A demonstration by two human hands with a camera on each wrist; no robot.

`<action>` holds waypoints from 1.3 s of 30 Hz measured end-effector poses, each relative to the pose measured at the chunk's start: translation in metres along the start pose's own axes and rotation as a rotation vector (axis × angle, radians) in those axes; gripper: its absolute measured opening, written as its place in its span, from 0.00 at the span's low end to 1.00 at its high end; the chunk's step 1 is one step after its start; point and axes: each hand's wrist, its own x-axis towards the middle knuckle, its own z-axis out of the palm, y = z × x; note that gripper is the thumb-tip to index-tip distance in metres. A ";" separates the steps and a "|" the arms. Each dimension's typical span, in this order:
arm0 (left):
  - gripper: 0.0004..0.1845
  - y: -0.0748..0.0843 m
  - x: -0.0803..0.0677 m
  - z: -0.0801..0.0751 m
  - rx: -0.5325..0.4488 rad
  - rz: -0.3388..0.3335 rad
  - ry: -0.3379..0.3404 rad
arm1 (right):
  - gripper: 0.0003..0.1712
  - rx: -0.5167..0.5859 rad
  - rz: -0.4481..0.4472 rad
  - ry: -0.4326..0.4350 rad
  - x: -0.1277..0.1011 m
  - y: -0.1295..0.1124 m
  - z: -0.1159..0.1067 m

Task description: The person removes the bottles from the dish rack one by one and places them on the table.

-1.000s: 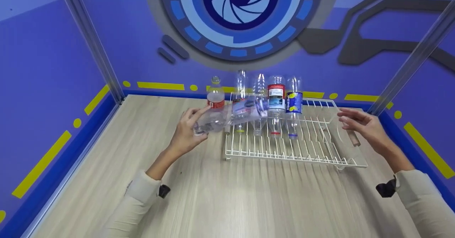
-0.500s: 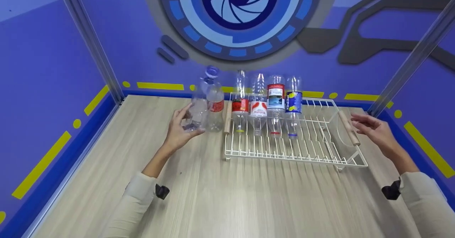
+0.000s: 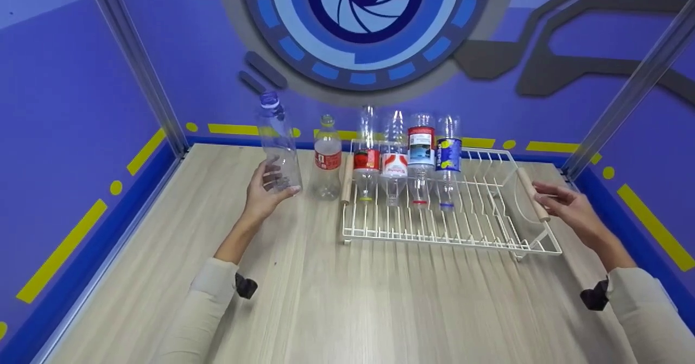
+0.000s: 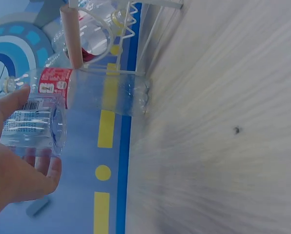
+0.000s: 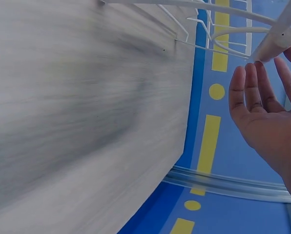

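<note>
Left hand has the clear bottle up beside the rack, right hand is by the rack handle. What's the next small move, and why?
Probably lower the clear bottle straight down onto the table, left of the red-label bottle. The left hand grips it low, upright with its cap on top and its base close to the wood. The right hand, open by the rack handle, can steady the rack.

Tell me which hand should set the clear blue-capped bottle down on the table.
Left. The left hand already grips the clear bottle just above the table, beside the red-labelled bottle. The right hand is by the rack's wooden handle, across the rack.
</note>
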 end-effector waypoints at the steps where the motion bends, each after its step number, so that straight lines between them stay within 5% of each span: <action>1: 0.48 -0.002 0.001 -0.001 0.005 -0.004 0.006 | 0.28 -0.015 0.011 -0.004 0.000 0.000 0.000; 6: 0.48 -0.015 0.005 -0.002 0.023 -0.029 0.020 | 0.30 0.003 0.055 -0.020 0.001 0.004 0.002; 15: 0.45 -0.029 0.017 0.003 0.015 -0.028 0.056 | 0.27 0.301 0.035 -0.158 0.002 0.012 0.002; 28: 0.44 -0.043 0.032 0.017 0.024 -0.113 0.099 | 0.30 0.300 0.016 -0.248 0.000 0.014 -0.003; 39: 0.45 -0.058 0.043 0.030 0.096 -0.093 0.092 | 0.30 0.408 0.003 -0.266 -0.002 0.019 0.002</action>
